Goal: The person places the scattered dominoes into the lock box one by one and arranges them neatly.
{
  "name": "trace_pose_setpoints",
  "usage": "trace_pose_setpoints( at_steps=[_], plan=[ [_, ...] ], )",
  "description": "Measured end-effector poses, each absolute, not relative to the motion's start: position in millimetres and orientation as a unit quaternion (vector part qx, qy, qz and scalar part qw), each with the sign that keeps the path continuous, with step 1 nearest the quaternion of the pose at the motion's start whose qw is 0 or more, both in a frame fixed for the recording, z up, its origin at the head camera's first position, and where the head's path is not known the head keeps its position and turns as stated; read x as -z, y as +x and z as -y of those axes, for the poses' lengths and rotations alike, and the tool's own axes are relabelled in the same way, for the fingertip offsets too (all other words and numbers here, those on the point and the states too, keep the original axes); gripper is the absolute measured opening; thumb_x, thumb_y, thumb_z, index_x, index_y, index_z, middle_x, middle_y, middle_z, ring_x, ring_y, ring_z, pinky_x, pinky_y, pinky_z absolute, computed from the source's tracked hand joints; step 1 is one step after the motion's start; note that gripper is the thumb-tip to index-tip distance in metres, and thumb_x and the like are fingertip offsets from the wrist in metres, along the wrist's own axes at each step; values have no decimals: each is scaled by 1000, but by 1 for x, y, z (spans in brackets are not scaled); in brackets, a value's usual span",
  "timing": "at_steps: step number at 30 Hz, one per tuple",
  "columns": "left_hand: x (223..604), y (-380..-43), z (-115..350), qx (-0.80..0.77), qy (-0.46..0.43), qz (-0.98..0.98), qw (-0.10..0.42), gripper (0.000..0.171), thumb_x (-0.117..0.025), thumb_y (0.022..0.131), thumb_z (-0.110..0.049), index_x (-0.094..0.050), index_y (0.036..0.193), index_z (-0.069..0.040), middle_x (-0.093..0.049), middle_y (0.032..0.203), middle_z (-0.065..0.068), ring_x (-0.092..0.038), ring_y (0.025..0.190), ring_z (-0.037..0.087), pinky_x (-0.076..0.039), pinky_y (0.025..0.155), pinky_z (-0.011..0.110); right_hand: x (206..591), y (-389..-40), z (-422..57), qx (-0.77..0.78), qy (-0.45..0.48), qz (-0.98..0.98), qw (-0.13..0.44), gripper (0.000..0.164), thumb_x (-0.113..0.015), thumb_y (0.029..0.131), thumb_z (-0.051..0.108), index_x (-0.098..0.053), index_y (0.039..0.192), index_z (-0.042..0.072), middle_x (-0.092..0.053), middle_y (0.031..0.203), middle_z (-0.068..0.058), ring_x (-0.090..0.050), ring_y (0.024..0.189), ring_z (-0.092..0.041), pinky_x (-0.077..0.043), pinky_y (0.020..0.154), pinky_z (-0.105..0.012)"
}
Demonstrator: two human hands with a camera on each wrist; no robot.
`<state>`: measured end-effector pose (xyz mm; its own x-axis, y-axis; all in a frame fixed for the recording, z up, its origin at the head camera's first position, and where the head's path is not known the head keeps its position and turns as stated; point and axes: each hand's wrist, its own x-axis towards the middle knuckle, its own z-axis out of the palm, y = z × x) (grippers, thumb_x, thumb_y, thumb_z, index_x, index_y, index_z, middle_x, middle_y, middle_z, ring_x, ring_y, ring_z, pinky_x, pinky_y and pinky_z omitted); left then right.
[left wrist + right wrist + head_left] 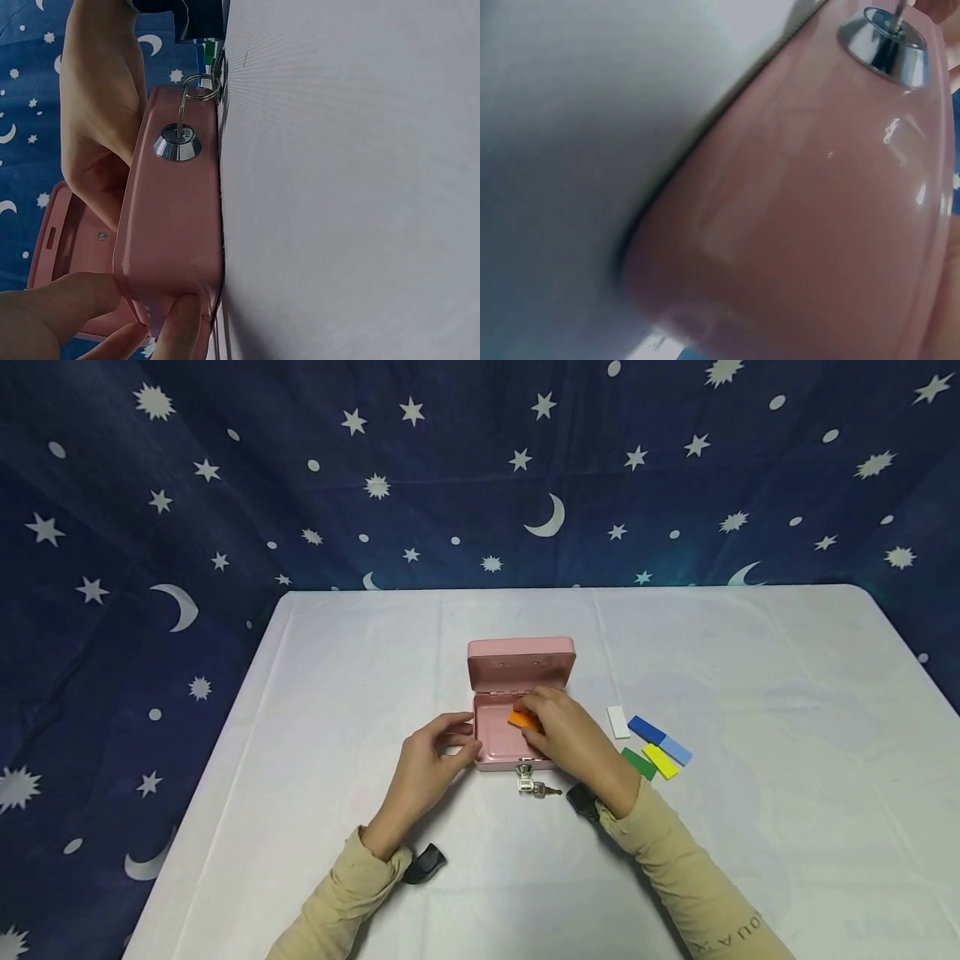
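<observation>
A small pink metal cash box (498, 767) stands on the table with its lid (521, 664) raised. A key sits in the round silver lock (178, 142) on its front, with more keys (542, 790) hanging from a ring. My left hand (433, 757) holds the box's left end, thumb near the front corner and fingers along the side. Inside the box, my right hand (567, 735) pinches an orange block (523, 720), partly hidden by the fingers. The right wrist view shows mostly the box front (802, 202); the block is out of sight there.
Right of the box lie flat blocks: white (618, 722), dark blue (646, 729), light blue (677, 750), yellow (660, 761) and green (638, 764), the green partly behind the right forearm. A white cloth covers the table (360, 660). Behind hangs a dark blue star-patterned curtain (450, 460).
</observation>
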<state>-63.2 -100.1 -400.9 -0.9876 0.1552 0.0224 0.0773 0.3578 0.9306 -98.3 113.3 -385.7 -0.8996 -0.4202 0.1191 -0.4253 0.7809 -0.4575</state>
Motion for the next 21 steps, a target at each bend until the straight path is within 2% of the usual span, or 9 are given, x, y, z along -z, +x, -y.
trace_pose_setpoints(
  at_steps=[8, 21],
  plan=[
    [400, -63, 100, -564, 66, -822, 38, 39, -73, 88, -5, -65, 126, -3, -71, 115, 10, -71, 95, 20, -57, 72, 20, 385, -98, -112, -241, 220, 945, 1, 29, -76, 86, 6, -69, 113, -3, -67, 112, -15, -60, 108, -31, -50, 100, -44],
    [401, -63, 100, -562, 67, -824, 36, 39, -73, 88, -5, -64, 126, -3, -71, 115, 10, -71, 94, 20, -58, 71, 21, 379, -94, -114, -255, 216, 942, 5, 28, -75, 86, 5, -69, 113, -2, -65, 110, -12, -60, 99, -27, -54, 94, -41]
  ],
)
